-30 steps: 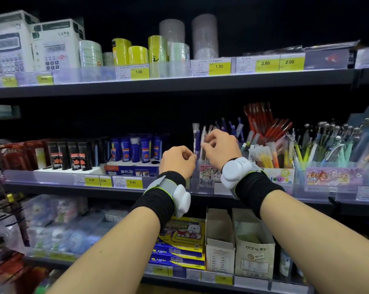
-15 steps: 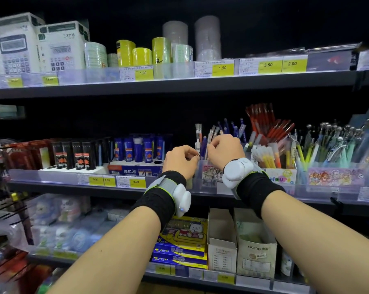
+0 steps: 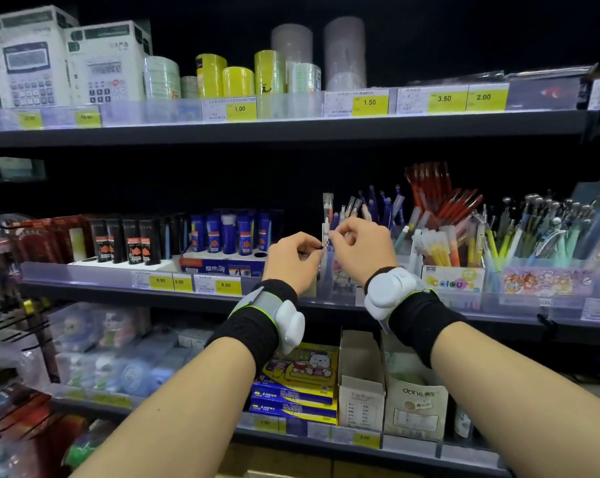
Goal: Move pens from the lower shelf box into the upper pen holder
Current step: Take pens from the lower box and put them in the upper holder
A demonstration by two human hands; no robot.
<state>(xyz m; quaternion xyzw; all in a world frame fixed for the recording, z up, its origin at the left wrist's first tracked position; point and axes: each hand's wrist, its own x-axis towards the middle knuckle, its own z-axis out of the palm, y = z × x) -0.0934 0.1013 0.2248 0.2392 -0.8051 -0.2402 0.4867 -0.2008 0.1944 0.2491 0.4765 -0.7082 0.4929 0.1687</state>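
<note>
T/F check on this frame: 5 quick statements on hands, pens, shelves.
1. Both hands are at the middle shelf's pen holder. True.
2. The right hand reaches into a box on the lower shelf. False: it is up at the holder, pinching a pen.
3. The left hand hangs open at the person's side. False: it is curled, fingertips by the pen.
4. Red pens stand right of the blue ones. True.
5. Calculator boxes sit on the top shelf. True.

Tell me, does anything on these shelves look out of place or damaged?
Nothing stands out. The pens stand upright in their holder, the tape rolls are stacked straight, and the boxes on the lower shelf sit in line.
</note>
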